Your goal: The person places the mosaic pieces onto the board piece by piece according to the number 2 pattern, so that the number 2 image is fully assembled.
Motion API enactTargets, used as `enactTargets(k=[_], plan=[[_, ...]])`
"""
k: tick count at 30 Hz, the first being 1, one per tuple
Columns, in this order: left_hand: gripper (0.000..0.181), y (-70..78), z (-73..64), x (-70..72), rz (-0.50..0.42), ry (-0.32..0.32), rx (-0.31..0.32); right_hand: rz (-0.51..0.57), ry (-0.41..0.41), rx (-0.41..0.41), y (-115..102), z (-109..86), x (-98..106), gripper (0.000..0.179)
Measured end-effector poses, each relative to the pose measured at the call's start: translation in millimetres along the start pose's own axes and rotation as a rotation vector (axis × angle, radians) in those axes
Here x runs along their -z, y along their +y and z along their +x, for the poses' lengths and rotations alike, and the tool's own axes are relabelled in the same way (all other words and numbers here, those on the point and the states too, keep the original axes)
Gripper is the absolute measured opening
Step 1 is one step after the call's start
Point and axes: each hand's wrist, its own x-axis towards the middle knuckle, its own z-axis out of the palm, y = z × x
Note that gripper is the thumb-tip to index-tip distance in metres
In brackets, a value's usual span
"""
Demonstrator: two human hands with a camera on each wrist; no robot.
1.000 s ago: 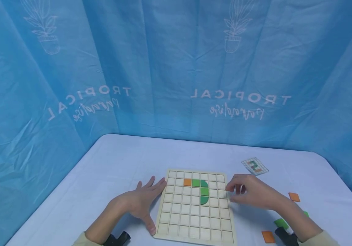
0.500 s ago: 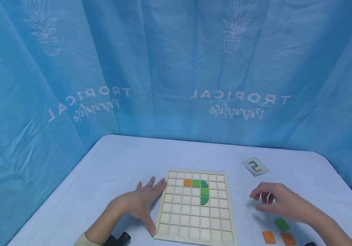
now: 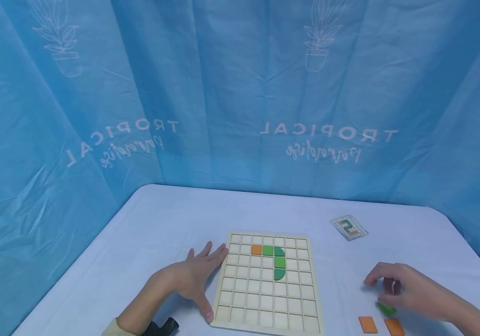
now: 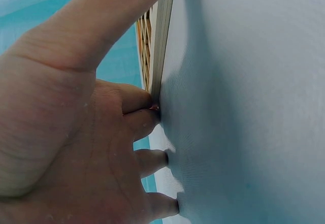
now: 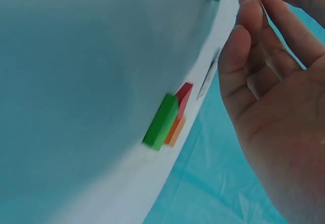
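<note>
A pale wooden grid board (image 3: pixel 267 289) lies on the table. My left hand (image 3: pixel 195 277) has its fingers spread along the board's left side, thumb at the near corner; the left wrist view shows the fingertips by the board's edge (image 4: pixel 163 46). Set in the grid are an orange square tile (image 3: pixel 256 250), a green square tile (image 3: pixel 267 250), a second one below, and two dark green rounded tiles, one of them lower (image 3: pixel 279 274). My right hand (image 3: pixel 412 289), fingers loosely bent and holding nothing, hovers over a loose green tile (image 3: pixel 386 310), partly hiding it.
Two orange tiles (image 3: pixel 367 325) lie right of the board's near end. A pattern card (image 3: pixel 349 227) rests farther back. In the right wrist view, a green tile (image 5: pixel 161 122), a red tile (image 5: pixel 185 98) and an orange tile (image 5: pixel 174 132) appear close together. A blue curtain (image 3: pixel 240 93) stands behind.
My right hand has moved from the board's right edge rightward and nearer, over to the loose green tile. My left hand stays where it was, and the tiles in the grid are unchanged.
</note>
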Motion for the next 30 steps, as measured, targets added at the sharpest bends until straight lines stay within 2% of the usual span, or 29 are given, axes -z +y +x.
enactTargets(k=[3,5,10,15,24,30], plan=[[0.145,-0.6,-1.3,0.0,0.005,0.001,-0.005,0.021,-0.021,0.078,9,-6.0,-1,0.023],[0.145,-0.6,-1.7,0.0,0.005,0.001,-0.007,0.048,-0.034,0.097,13,-10.1,-1,0.025],[0.144,1.1,-1.2,0.1,0.000,0.002,-0.005,0.116,-0.059,0.078,17,-14.8,-2,0.028],[0.144,1.7,-0.9,-0.3,0.007,0.003,0.001,0.150,-0.072,0.078,18,-14.6,-4,0.022],[0.145,0.7,-1.2,-0.7,0.014,0.001,0.005,0.151,-0.081,0.096,21,-13.1,-6,0.021],[0.145,1.2,-1.1,0.8,0.020,-0.004,0.009,0.096,-0.056,0.088,20,-12.3,-8,0.021]])
